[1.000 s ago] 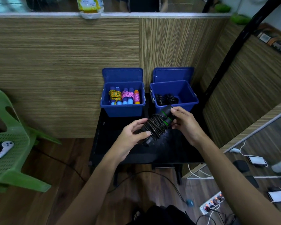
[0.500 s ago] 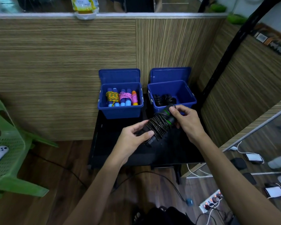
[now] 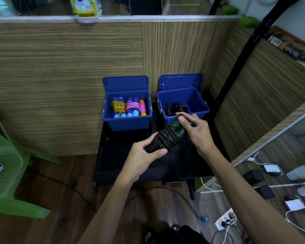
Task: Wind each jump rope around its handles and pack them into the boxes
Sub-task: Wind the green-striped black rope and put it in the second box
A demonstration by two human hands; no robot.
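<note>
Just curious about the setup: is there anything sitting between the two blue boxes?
No. In the head view, only a narrow bare strip of the black table separates the left box from the right box; they stand apart.

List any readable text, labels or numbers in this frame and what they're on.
None can be read.
Yellow packet on the top ledge: has printing, too blurred.
Dark box on the right ledge: printed patches, too small.
Blue boxes, jump rope: no markings visible.
</note>
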